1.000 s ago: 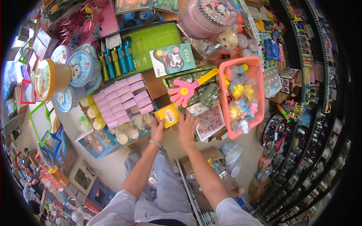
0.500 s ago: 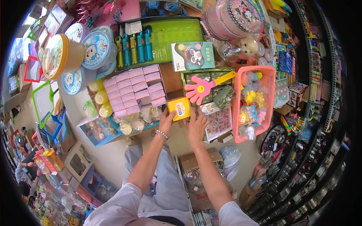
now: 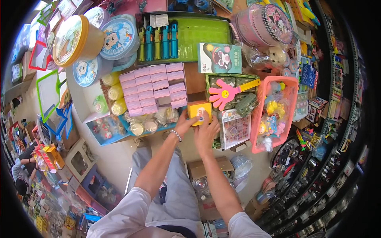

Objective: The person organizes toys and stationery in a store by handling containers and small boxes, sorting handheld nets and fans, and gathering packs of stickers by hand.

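A small yellow box (image 3: 203, 108) with a white label patch is between my hands, at the front edge of the crowded display. My left hand (image 3: 184, 126) grips its left side, with the thumb over the near face. My right hand (image 3: 206, 134) is closed on the box's near right part, one finger lying across the face and partly hiding the label. Left of the box stand stacked pink-purple boxes (image 3: 152, 89) with a gap in their front rows. Behind and to the right, a pink hand clapper (image 3: 224, 94) with a yellow handle rests on a camouflage-patterned box (image 3: 234, 81).
A coral basket (image 3: 294, 107) of bagged toys stands at the right, beside a flat case (image 3: 235, 129) of small items. Round tubs (image 3: 118, 37) are at the back left. A teal box (image 3: 219, 58) lies behind the clapper. An open carton (image 3: 213, 168) sits below my right forearm.
The view has shifted, so the display appears farther right. My right hand has moved in onto the yellow box, its finger now over the label. My left hand still holds the box.
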A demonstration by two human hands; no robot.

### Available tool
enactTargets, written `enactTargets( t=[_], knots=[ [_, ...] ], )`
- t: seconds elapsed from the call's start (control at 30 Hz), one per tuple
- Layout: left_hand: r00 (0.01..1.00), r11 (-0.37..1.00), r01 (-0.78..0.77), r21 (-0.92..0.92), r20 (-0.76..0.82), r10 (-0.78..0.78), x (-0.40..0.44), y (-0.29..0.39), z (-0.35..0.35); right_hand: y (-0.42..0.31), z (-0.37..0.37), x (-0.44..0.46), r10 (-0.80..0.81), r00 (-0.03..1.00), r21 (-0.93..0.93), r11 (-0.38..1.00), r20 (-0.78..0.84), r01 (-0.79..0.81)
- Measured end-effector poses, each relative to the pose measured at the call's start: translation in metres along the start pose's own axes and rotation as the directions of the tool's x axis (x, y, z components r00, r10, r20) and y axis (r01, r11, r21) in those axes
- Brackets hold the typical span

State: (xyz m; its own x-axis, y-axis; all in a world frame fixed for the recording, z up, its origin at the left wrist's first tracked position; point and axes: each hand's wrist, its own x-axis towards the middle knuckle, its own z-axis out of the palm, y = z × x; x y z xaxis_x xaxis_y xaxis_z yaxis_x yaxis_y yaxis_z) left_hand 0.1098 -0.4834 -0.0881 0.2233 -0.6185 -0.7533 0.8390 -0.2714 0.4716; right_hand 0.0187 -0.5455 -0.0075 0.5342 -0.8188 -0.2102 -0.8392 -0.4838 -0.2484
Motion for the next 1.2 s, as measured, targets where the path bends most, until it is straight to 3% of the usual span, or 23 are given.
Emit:
enactTargets(
  t=[0.03, 0.13, 0.27, 0.3, 0.33, 0.37, 0.4, 0.43, 0.47, 0.53, 0.57, 0.67, 0.7, 0.73, 0.8, 0.87, 0.9, 1.0, 1.03, 1.17, 1.2],
  knots=[
    [0.999, 0.999, 0.036, 0.001, -0.034, -0.036, -0.003, 0.001, 0.003, 0.003, 0.002, 0.000, -0.026, 0.999, -0.007, 1.000, -0.037, 0.026],
    [0.998, 0.937, -0.035, 0.348, -0.043, 0.053, -0.019, 0.007, 0.006, 0.016, -0.005, 0.000, -0.107, 0.994, 0.061, 0.992, -0.029, 0.109],
    [0.966, 0.808, -0.236, 0.541, 0.039, 0.256, -0.108, 0.053, 0.015, 0.022, -0.042, -0.011, -0.321, 0.946, 0.360, 0.878, -0.046, 0.316],
    [0.959, 0.878, -0.283, 0.385, 0.078, 0.274, -0.123, 0.055, 0.005, 0.015, -0.057, -0.012, -0.188, 0.982, 0.601, 0.783, -0.021, 0.163],
    [0.947, 0.923, -0.318, 0.217, 0.114, 0.299, -0.136, 0.058, -0.009, 0.008, -0.072, -0.013, -0.050, 0.999, 0.799, 0.601, 0.003, 0.027],
    [0.948, 0.932, -0.318, 0.175, 0.083, 0.307, -0.149, 0.065, -0.021, -0.003, -0.085, -0.014, 0.135, 0.982, 0.969, 0.194, 0.132, -0.157],
    [0.949, 0.940, -0.315, 0.132, 0.055, 0.310, -0.158, 0.072, -0.035, -0.009, -0.096, -0.015, 0.243, 0.917, 0.930, -0.272, 0.316, -0.249],
    [0.957, 0.947, -0.288, 0.139, 0.006, 0.290, -0.163, 0.074, -0.050, -0.003, -0.108, -0.017, 0.307, 0.888, 0.885, -0.423, 0.342, -0.195],
    [0.961, 0.954, -0.265, 0.143, -0.047, 0.274, -0.167, 0.075, -0.063, 0.010, -0.109, -0.022, 0.205, 0.937, 0.957, -0.127, 0.282, -0.260],
    [0.961, 0.940, -0.242, 0.241, -0.075, 0.267, -0.179, 0.087, -0.082, 0.010, -0.121, -0.025, -0.048, 0.962, 0.854, 0.475, 0.268, -0.214],
    [0.961, 0.929, -0.227, 0.293, -0.087, 0.262, -0.184, 0.091, -0.086, -0.007, -0.141, -0.025, -0.168, 0.946, 0.850, 0.502, 0.277, -0.160],
    [0.962, 0.913, -0.274, 0.301, 0.085, 0.261, -0.205, 0.106, -0.089, -0.015, -0.136, -0.042, -0.029, 0.944, 0.902, 0.304, 0.329, -0.305],
    [0.962, 0.925, -0.260, 0.277, 0.155, 0.224, -0.210, 0.109, -0.090, -0.020, -0.130, -0.045, -0.079, 0.943, 0.877, 0.400, 0.323, -0.266],
    [0.962, 0.942, -0.243, 0.231, 0.182, 0.203, -0.215, 0.110, -0.087, -0.021, -0.130, -0.048, -0.170, 0.935, 0.775, 0.615, 0.310, -0.145],
    [0.951, 0.965, -0.215, 0.147, 0.254, 0.173, -0.216, 0.113, -0.072, -0.038, -0.121, -0.060, -0.153, 0.930, 0.810, 0.550, 0.335, -0.202],
    [0.925, 0.972, -0.210, 0.106, 0.343, 0.163, -0.209, 0.108, -0.064, -0.050, -0.114, -0.063, -0.085, 0.970, 0.808, 0.573, 0.228, -0.139],
    [0.932, 0.970, -0.197, 0.139, 0.333, 0.142, -0.202, 0.107, -0.058, -0.055, -0.115, -0.058, -0.056, 0.984, 0.801, 0.589, 0.172, -0.106],
    [0.960, 0.956, -0.179, 0.232, 0.254, 0.118, -0.174, 0.086, -0.057, -0.054, -0.126, -0.035, -0.131, 0.982, 0.379, 0.909, -0.135, 0.173],
    [0.969, 0.949, -0.178, 0.262, 0.217, 0.122, -0.163, 0.086, -0.054, -0.044, -0.122, -0.025, -0.168, 0.974, 0.346, 0.914, -0.152, 0.212],
    [0.973, 0.961, -0.189, 0.203, 0.171, 0.155, -0.118, 0.102, -0.035, -0.027, -0.118, 0.028, -0.307, 0.951, 0.068, 0.950, 0.038, 0.304],
    [0.973, 0.960, -0.203, 0.195, 0.151, 0.175, -0.108, 0.102, -0.027, -0.030, -0.113, 0.045, -0.313, 0.949, 0.224, 0.929, 0.045, 0.296]
  ],
)
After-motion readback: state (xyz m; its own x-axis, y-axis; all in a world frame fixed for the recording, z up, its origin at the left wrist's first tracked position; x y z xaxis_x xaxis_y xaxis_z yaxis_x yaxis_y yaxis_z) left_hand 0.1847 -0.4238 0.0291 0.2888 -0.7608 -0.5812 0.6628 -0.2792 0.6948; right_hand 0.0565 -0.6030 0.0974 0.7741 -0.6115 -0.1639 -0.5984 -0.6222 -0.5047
